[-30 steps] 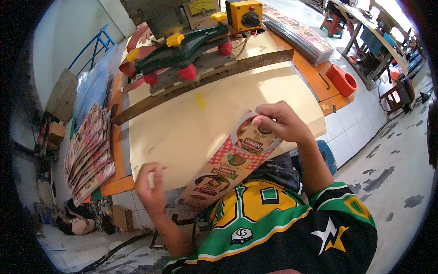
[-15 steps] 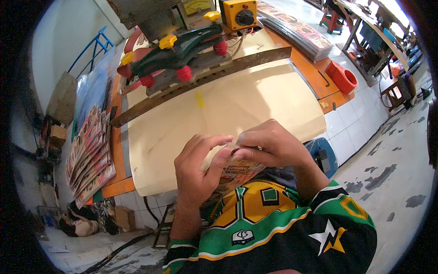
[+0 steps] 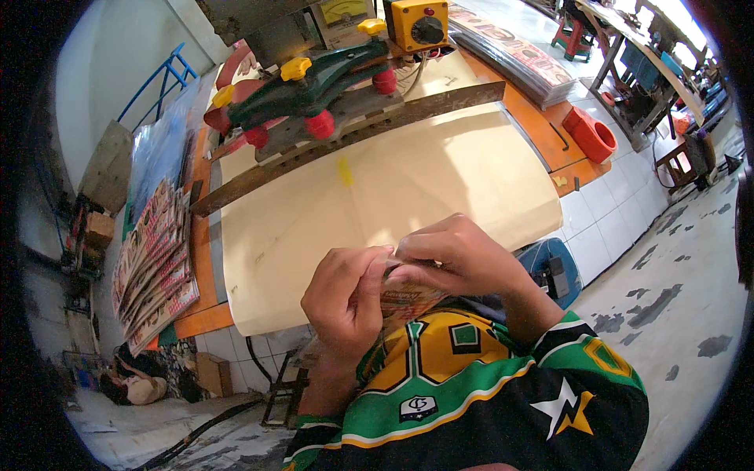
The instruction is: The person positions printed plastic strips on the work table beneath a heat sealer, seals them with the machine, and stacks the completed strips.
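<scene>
Close to my belly, at the front edge of the worktable, I hold a thin printed plastic sheet (image 3: 408,299) in orange and red. My left hand (image 3: 342,292) is closed, its thumb and fingers pinching the upper edge. Right beside it my right hand (image 3: 465,253) pinches the same edge, fingertips nearly touching the left ones. Most of the sheet is hidden behind my hands and hangs down in front of my shirt. Beyond my hands lies a large cream cover sheet (image 3: 314,220) on the table, with a yellow tape strip (image 3: 345,171).
A press with a metal bar (image 3: 353,149), a dark green arm (image 3: 314,90) and a yellow control box (image 3: 420,27) spans the far side. Fanned printed sheets (image 3: 157,271) lie at left. A red tape dispenser-like holder (image 3: 589,135) and a hex key (image 3: 554,137) sit at right.
My left fingers, spread a little before, have closed in on the sheet's edge. Both hands have shifted slightly down, and the sheet shows less between them.
</scene>
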The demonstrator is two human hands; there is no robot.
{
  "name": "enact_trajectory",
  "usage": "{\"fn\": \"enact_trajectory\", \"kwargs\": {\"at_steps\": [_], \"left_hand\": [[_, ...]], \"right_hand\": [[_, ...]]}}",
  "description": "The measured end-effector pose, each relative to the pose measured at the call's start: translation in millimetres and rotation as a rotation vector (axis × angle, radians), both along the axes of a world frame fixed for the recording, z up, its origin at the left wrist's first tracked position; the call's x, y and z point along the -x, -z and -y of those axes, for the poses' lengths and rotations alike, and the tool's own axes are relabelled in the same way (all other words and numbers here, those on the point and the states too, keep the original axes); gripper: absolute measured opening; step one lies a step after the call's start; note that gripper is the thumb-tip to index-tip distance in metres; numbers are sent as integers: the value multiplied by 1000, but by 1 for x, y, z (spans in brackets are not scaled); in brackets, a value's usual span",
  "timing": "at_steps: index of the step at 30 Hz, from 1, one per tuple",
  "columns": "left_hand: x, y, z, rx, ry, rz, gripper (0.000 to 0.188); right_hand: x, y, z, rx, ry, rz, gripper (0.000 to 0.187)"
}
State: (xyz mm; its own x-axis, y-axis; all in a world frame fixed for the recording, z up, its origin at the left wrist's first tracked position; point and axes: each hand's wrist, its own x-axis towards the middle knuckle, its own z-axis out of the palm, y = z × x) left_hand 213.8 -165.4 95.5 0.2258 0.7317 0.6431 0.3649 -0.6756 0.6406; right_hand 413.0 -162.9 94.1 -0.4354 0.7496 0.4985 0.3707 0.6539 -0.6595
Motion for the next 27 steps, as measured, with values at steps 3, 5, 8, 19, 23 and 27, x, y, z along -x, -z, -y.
{"fn": "enact_trajectory", "kwargs": {"at_steps": [3, 5, 8, 19, 23, 27], "left_hand": [[2, 5, 1, -43, -24, 15, 9], [2, 7, 3, -14, -47, 27, 12], [2, 10, 6, 37, -74, 61, 18], [6, 23, 5, 103, -122, 132, 18], [13, 31, 10, 171, -125, 218, 17], [20, 34, 14, 282, -164, 377, 18]], "right_hand": [[4, 3, -2, 88, -27, 1, 27], [7, 6, -3, 169, -77, 36, 27], [13, 17, 0, 182, -62, 34, 28], [32, 29, 1, 284, -95, 7, 32], [45, 30, 6, 375, -102, -3, 34], [58, 27, 9, 350, -79, -26, 33]]}}
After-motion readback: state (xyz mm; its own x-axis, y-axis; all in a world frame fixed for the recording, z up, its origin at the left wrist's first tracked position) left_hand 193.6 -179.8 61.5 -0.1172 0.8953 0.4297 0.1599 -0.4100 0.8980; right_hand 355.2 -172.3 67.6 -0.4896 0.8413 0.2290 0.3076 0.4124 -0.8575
